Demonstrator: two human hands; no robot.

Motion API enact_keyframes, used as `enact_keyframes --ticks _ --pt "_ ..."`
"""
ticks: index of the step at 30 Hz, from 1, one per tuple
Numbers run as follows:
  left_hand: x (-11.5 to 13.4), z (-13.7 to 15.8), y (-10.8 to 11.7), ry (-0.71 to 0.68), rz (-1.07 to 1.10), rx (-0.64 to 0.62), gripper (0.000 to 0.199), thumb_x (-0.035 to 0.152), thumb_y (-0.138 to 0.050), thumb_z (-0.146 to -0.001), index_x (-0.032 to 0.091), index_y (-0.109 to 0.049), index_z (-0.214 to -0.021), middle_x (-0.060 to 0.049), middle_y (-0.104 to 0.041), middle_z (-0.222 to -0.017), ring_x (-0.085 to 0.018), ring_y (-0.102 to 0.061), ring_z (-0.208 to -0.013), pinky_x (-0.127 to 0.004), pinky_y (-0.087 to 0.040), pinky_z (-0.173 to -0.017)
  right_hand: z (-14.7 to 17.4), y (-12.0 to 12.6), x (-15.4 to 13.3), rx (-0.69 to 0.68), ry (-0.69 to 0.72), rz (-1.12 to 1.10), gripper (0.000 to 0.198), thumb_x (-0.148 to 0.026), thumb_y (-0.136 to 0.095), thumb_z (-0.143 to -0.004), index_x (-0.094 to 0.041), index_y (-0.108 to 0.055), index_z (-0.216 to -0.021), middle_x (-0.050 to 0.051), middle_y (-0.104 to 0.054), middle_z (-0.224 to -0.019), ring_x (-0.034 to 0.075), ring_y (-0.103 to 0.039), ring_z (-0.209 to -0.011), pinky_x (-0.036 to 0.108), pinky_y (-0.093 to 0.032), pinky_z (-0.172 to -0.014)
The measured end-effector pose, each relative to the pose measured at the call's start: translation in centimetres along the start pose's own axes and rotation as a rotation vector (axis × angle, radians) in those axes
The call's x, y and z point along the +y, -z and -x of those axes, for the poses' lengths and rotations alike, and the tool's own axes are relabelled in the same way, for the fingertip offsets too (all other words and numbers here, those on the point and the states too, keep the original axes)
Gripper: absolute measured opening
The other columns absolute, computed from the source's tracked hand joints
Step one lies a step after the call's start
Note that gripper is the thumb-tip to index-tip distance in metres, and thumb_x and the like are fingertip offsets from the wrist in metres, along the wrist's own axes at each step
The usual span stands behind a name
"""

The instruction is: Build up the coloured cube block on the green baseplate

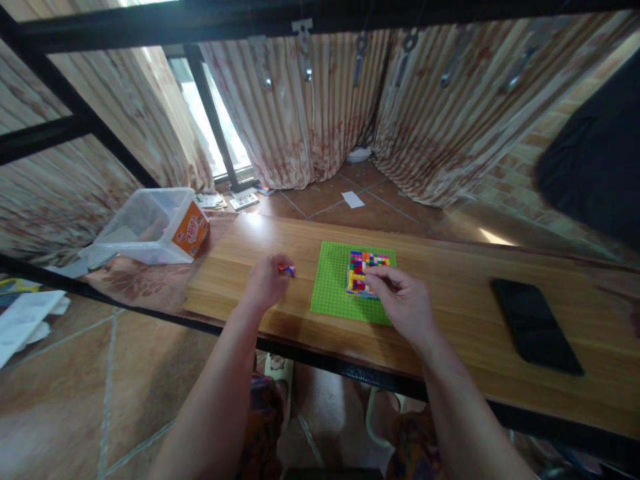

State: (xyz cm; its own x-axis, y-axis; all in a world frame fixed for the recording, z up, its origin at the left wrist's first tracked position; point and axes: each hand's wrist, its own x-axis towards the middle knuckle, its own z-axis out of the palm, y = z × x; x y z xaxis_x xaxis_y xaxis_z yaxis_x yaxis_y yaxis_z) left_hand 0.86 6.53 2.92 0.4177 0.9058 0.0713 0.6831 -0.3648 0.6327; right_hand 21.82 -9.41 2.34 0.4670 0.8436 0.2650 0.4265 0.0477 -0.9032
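Note:
A green studded baseplate [327, 280] lies on the wooden table, bearing a low block of multicoloured toy bricks [357, 265]. Over the right part of that block is my right hand [403, 297], thumb and fingertips pinched together at the bricks; whether a small brick sits between them is too small to make out. Left of the baseplate, my left hand [267, 283] is curled closed around a few small toy bricks [287, 270], red-orange and blue-purple, which stick out at its fingertips.
A black smartphone [537, 327] rests on the table [465, 267] to the right. Beyond its left end stands a clear plastic bin [145, 227] with an orange label. A dark metal frame crosses above, and patterned curtains [310, 120] hang behind.

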Motion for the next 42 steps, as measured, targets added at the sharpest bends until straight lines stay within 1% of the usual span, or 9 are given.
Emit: enact_keyframes --ticks 3,10,18,29,32,35,38,40,42 --pt "-0.7 0.1 0.6 -0.014 -0.174 -0.001 0.026 0.01 -0.058 -0.076 0.021 -0.076 -0.092 -0.009 -0.073 -0.1 -0.02 -0.066 -0.079 -0.035 -0.052 -0.076 0.0 0.0 0.2 0.023 -0.004 -0.018 0.02 -0.04 -0.064 -0.087 -0.024 -0.077 -0.091 0.003 -0.078 -0.088 0.019 -0.071 -0.075 0.031 -0.055 -0.07" --pt "0.3 -0.2 -0.4 -0.013 -0.43 -0.021 0.039 0.019 -0.061 -0.08 0.022 -0.074 -0.116 -0.012 -0.068 -0.112 -0.029 -0.061 -0.108 -0.037 -0.049 -0.092 0.0 0.1 0.2 0.074 0.034 -0.009 0.019 -0.039 -0.065 -0.087 -0.025 -0.077 -0.09 0.003 -0.079 -0.089 0.02 -0.072 -0.077 0.033 -0.056 -0.072" --pt "0.1 -0.7 -1.1 -0.043 -0.464 -0.065 0.03 0.013 -0.056 -0.08 0.022 -0.079 -0.098 -0.012 -0.066 -0.106 -0.028 -0.059 -0.104 -0.038 -0.048 -0.092 0.0 0.2 0.3 0.084 0.024 0.007 0.018 -0.037 -0.065 -0.087 -0.025 -0.077 -0.09 0.002 -0.078 -0.088 0.019 -0.071 -0.076 0.032 -0.056 -0.071" --pt "0.3 -0.6 -1.2 -0.077 -0.445 -0.047 0.026 0.013 -0.056 -0.082 0.016 -0.074 -0.099 -0.015 -0.065 -0.111 -0.03 -0.057 -0.107 -0.04 -0.045 -0.094 -0.2 0.7 0.0 0.119 0.056 0.015 0.016 -0.035 -0.066 -0.087 -0.023 -0.077 -0.089 0.002 -0.077 -0.085 0.017 -0.069 -0.074 0.03 -0.054 -0.069" --pt "0.9 -0.6 -1.1 -0.083 -0.335 0.004 0.023 0.012 -0.056 -0.083 0.015 -0.072 -0.098 -0.015 -0.066 -0.11 -0.029 -0.057 -0.107 -0.039 -0.044 -0.094 -0.2 0.7 -0.2 0.13 0.065 0.012 0.016 -0.035 -0.066 -0.087 -0.024 -0.077 -0.089 0.001 -0.078 -0.085 0.017 -0.069 -0.074 0.03 -0.054 -0.069" --pt "1.7 -0.6 -1.4 -0.063 -0.062 0.034 0.017 0.014 -0.057 -0.083 0.016 -0.07 -0.094 -0.01 -0.069 -0.096 -0.023 -0.063 -0.093 -0.035 -0.047 -0.086 -0.3 0.4 -0.4 0.137 0.064 -0.02 0.015 -0.035 -0.066 -0.087 -0.024 -0.077 -0.088 0.001 -0.078 -0.086 0.017 -0.069 -0.073 0.03 -0.055 -0.069" --pt "3.0 -0.3 -2.3 0.0 0.411 -0.028 0.009 0.018 -0.061 -0.079 0.017 -0.066 -0.087 -0.003 -0.069 -0.079 -0.016 -0.064 -0.075 -0.029 -0.048 -0.071 -0.3 -0.1 -0.6 0.128 0.03 -0.064 0.017 -0.037 -0.066 -0.087 -0.024 -0.077 -0.09 0.002 -0.078 -0.086 0.017 -0.07 -0.073 0.031 -0.056 -0.068" --pt "4.1 0.2 -3.1 0.046 0.703 -0.132 0.012 0.018 -0.065 -0.075 0.016 -0.064 -0.087 -0.001 -0.068 -0.077 -0.015 -0.064 -0.072 -0.026 -0.049 -0.066 -0.4 -0.5 -0.7 0.113 0.019 -0.095 0.017 -0.037 -0.066 -0.087 -0.025 -0.076 -0.092 0.002 -0.078 -0.088 0.018 -0.07 -0.074 0.032 -0.056 -0.069" --pt "5.4 0.9 -3.7 0.074 0.891 -0.201 0.017 0.021 -0.068 -0.074 0.016 -0.063 -0.09 0.0 -0.068 -0.077 -0.015 -0.066 -0.072 -0.027 -0.051 -0.067 -0.4 -0.9 -0.9 0.096 0.011 -0.122 0.018 -0.037 -0.066 -0.087 -0.024 -0.076 -0.095 0.002 -0.077 -0.09 0.018 -0.07 -0.076 0.032 -0.056 -0.071"
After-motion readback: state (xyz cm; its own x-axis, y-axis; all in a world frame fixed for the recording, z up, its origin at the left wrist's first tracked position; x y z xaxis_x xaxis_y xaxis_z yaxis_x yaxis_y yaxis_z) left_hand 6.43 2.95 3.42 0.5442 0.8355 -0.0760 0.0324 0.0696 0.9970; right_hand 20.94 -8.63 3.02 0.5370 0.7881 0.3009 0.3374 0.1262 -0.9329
